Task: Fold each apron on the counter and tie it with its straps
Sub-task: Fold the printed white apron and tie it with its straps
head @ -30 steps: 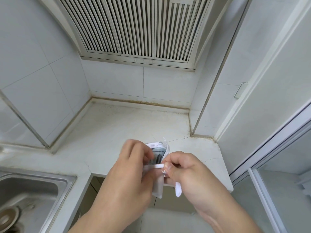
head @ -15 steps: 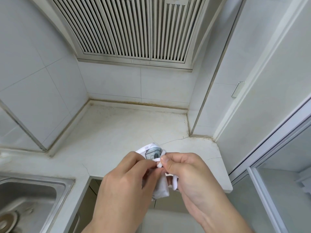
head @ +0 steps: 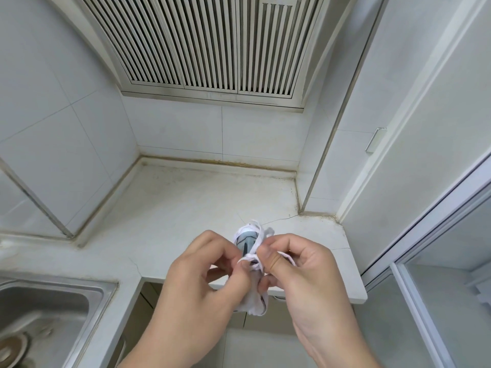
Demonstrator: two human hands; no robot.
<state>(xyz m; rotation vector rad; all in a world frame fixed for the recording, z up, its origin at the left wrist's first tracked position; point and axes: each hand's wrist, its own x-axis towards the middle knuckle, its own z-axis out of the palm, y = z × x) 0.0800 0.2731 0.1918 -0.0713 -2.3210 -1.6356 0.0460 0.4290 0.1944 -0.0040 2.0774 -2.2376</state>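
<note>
Left hand (head: 202, 282): thumb and forefinger pinching one end of the white strap (head: 252, 257), other fingers curled underneath. Right hand (head: 300, 272): thumb pressed on the same strap just beside the left thumb, forefinger curled over the top, pinching it; a loop of strap runs out past the right thumb toward the palm. The two thumbs sit nearly touching, with the strap crossing between them

Apron (head: 248, 239): folded down to a small white bundle with a grey-blue print showing on its upper face, held upright between both hands in the air. Strap wound round its top in several turns, one loop sticking up loose. Lower end of the bundle hangs below the hands, partly hidden by the left thumb. Whether a knot is closed there can't be told, fingers cover that spot

Bundle is off the counter (head: 186, 208), sitting in view over the counter's front edge near the right corner. Counter is pale stone, stained along the back seam, with a hairline crack running in from the right wall

Outward from there: steel sink (head: 50, 309) set in the counter at lower left, drain visible at its corner. White tiled wall behind and left. Slatted range hood (head: 212, 43) overhead. Tall white cabinet (head: 425, 128) on the right with a small metal handle (head: 374, 139)
</note>
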